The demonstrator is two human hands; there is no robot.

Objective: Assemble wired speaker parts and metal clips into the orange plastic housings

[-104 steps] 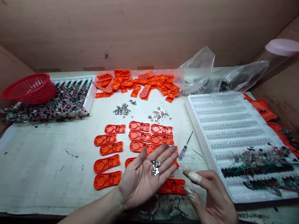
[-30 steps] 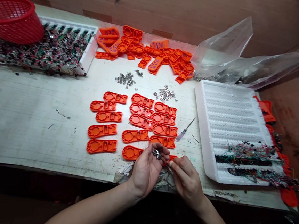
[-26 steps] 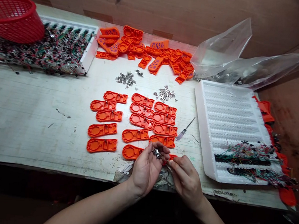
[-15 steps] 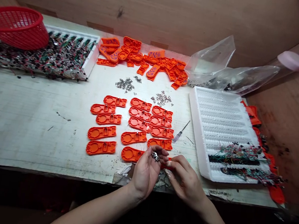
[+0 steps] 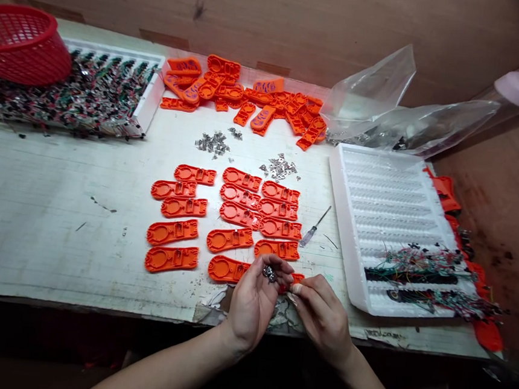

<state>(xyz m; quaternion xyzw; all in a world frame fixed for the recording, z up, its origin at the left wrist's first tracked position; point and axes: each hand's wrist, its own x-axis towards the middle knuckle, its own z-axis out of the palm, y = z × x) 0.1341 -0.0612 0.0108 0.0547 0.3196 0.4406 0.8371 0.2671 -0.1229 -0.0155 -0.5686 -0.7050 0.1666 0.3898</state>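
A: While your left hand sits cupped at the near edge of the table, it cradles a little heap of small metal clips against the curled fingers; half closed, palm up, so nothing spills.

B: And your right hand is right beside it, fingertips pinched together at the left fingertips; whether you already have one clip between them, I cannot tell; it is too small to make out.

A: You hold the supply close so the picking hand barely has to travel, I'd judge; the orange shell nearest you lies just beyond your left fingers, with another partly hidden under both hands.

B: Beyond that, rows of orange shells lie face up in the middle of the table; two loose piles of metal bits sit further back, then a heap of orange covers.

A: A small screwdriver lies just right of the rows, near the white tray with wired boards at its near end; a red basket rests on the tray at far left; plastic bags sit at the back right.

B: Nothing stands between your hands and the nearest shells; only the screwdriver lies close.
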